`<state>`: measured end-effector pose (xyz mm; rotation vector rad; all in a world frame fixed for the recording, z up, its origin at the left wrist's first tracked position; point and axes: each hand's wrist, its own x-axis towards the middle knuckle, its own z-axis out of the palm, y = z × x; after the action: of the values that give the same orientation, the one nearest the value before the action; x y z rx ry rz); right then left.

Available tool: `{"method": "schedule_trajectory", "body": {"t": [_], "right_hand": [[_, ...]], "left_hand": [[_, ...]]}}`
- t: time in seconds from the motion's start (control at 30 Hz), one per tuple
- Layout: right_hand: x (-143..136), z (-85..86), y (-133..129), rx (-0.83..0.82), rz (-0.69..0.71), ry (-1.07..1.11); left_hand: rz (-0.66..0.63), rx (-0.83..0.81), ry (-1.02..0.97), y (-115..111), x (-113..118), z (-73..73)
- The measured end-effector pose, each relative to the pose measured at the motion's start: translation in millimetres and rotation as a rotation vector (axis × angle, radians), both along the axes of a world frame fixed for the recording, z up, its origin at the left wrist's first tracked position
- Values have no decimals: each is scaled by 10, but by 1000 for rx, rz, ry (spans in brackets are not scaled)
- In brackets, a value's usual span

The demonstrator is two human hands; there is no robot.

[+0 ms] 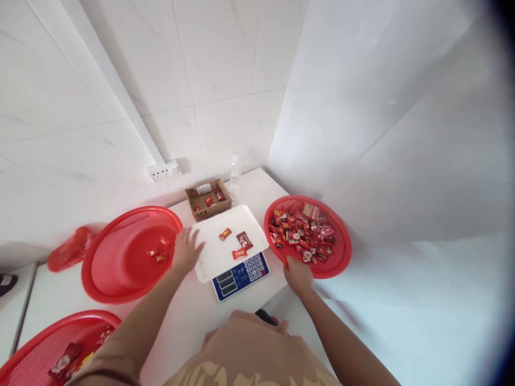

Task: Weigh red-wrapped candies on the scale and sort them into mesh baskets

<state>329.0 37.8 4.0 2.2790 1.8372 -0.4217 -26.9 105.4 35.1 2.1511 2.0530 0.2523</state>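
My right hand (298, 274) is closed on the near rim of a red plastic basket (341, 236), which is heaped with red-wrapped sweets (300, 230). My left hand (187, 251) has its fingers spread at the left edge of a white tray (213, 265); whether it touches the tray I cannot tell. Several wrapped sweets (244, 240) lie on the tray, which sits on a digital scale with a blue keypad panel (241, 276). Just left of that hand stands another red basket (132, 214) with a few sweets (158, 254) in it.
Behind the tray is a small cardboard box (197, 214) holding sweets, with a clear plastic bottle (235, 169) beside it. A third red basket (36, 343) fills the lower left, and a red plastic bag (72, 249) lies near the wall. A power socket (164, 170) is on the tiled wall.
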Motion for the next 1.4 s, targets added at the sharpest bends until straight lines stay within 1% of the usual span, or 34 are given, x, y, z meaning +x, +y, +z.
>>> {"method": "schedule_trajectory", "body": {"t": [0.03,0.1,0.13,0.2,0.3,0.4,0.47,0.63,0.77,0.87,0.97,1.07,1.1,1.17,1.23,1.33,1.4], "right_hand": [[-2,5,-1,5,0,2],[-4,9,-4,15,5,9],[-3,9,-6,18,7,12],[1,6,-9,19,5,11],[6,7,-12,23,-4,1],[8,21,-13,25,-5,7],[7,37,-13,27,-3,14],[-2,65,-12,19,-8,19],[-2,64,-10,14,-6,23],[2,60,-12,17,0,26],[8,50,-17,31,9,31],[15,24,-19,44,12,39],[17,13,-19,45,13,38],[21,-9,-20,47,15,32],[22,-22,-23,48,16,28],[19,-21,-35,57,25,15],[17,-15,-44,65,29,2]], "left_hand": [[-115,-41,-23,6,172,-62],[-292,-125,-69,19,512,-152],[-342,-165,-80,29,666,-180],[-399,-217,-77,66,923,-214],[-481,-210,-30,153,1154,-237],[-543,-145,9,238,1237,-240],[-541,-119,19,275,1250,-227],[-471,-195,0,329,1240,-202],[-366,-234,-57,358,1195,-215],[-272,-204,-122,357,1097,-171],[-162,-126,-189,336,870,-50],[-24,-48,-240,288,475,108],[40,-17,-257,262,313,159],[221,80,-305,190,-22,247],[343,141,-296,88,-335,308],[446,116,-280,-101,-670,328],[497,58,-253,-235,-778,287]]}}
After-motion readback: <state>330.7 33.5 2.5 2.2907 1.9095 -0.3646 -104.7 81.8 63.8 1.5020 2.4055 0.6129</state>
